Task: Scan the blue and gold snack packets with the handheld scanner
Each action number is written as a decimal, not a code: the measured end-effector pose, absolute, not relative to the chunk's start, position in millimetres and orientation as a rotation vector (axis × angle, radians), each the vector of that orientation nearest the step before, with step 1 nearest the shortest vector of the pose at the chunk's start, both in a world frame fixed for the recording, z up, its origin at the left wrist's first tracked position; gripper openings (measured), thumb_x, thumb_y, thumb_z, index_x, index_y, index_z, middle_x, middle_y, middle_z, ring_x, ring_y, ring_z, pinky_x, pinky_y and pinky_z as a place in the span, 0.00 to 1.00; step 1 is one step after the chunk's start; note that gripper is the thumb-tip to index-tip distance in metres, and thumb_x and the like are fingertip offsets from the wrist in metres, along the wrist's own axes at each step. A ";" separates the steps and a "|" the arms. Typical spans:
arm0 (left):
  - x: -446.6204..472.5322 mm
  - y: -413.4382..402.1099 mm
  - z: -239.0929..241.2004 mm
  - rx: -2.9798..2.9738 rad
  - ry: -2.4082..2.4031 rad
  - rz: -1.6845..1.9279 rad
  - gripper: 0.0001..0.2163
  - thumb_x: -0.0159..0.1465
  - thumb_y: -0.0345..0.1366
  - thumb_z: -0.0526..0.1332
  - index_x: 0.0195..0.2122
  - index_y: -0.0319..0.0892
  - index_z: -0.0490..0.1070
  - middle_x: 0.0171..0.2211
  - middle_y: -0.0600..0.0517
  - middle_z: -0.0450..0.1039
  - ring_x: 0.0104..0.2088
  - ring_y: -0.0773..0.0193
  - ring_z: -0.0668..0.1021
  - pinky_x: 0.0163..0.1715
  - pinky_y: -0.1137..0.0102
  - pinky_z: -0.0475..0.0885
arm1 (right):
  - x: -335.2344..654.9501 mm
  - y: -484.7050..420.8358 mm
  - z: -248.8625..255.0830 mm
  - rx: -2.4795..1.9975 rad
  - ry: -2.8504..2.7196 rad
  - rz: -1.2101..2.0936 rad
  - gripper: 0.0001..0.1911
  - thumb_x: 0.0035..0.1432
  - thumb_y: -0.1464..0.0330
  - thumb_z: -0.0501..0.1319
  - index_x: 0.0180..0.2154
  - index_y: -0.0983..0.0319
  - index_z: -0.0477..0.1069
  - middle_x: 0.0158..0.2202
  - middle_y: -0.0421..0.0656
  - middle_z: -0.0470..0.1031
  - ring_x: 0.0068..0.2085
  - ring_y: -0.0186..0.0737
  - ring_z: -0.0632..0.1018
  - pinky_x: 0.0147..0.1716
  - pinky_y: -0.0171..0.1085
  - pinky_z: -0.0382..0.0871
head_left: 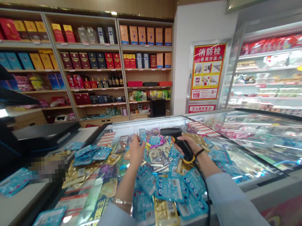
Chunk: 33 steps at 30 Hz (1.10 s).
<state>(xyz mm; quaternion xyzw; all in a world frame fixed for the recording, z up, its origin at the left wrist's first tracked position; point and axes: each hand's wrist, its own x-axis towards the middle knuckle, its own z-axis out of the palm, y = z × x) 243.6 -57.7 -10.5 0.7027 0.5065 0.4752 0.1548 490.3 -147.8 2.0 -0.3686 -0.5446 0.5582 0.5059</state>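
Observation:
In the head view my right hand [190,144] is wrapped round the grip of a black and yellow barcode scanner [185,149]. The scanner's head points left, and its black cable [205,188] runs down past my wrist. My left hand [136,150] pinches a small blue packet [142,135] upright, just left of the scanner's head. Under both hands spreads a heap of packets on a glass-topped freezer. Blue packets [170,188] lie nearest me, with a gold packet [165,213] at the front and dark printed packets [160,155] in the middle.
More blue packets [92,154] and gold ones [79,174] lie at the left. A dark checkout machine [46,134] stands on the white counter [8,212]. The freezer's glass lids [251,144] stretch right. Behind are shelves of boxes [90,60] and a lit refrigerated display [272,70].

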 end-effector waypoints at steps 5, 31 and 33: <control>244.9 -58.8 -9.4 2.010 1.497 1.341 0.08 0.58 0.31 0.58 0.29 0.46 0.55 0.26 0.55 0.69 0.31 0.61 0.76 0.34 0.70 0.63 | 488.6 -150.4 4.4 -0.888 -1.296 1.359 0.17 0.47 0.56 0.62 0.29 0.64 0.70 0.14 0.37 0.67 0.12 0.32 0.67 0.11 0.31 0.60; 210.9 -70.3 48.4 1.575 1.444 1.560 0.16 0.65 0.31 0.52 0.54 0.41 0.56 0.43 0.43 0.78 0.43 0.56 0.81 0.42 0.67 0.71 | 428.6 -176.6 56.9 -0.842 -1.338 1.098 0.22 0.49 0.52 0.59 0.40 0.60 0.68 0.15 0.36 0.62 0.13 0.34 0.61 0.14 0.36 0.48; 186.4 -66.7 61.8 1.592 1.410 1.610 0.16 0.65 0.31 0.53 0.55 0.42 0.56 0.44 0.44 0.78 0.44 0.58 0.80 0.42 0.68 0.71 | 409.7 -173.8 63.9 -0.812 -1.353 1.112 0.21 0.50 0.52 0.59 0.40 0.60 0.68 0.15 0.36 0.62 0.13 0.34 0.60 0.14 0.36 0.48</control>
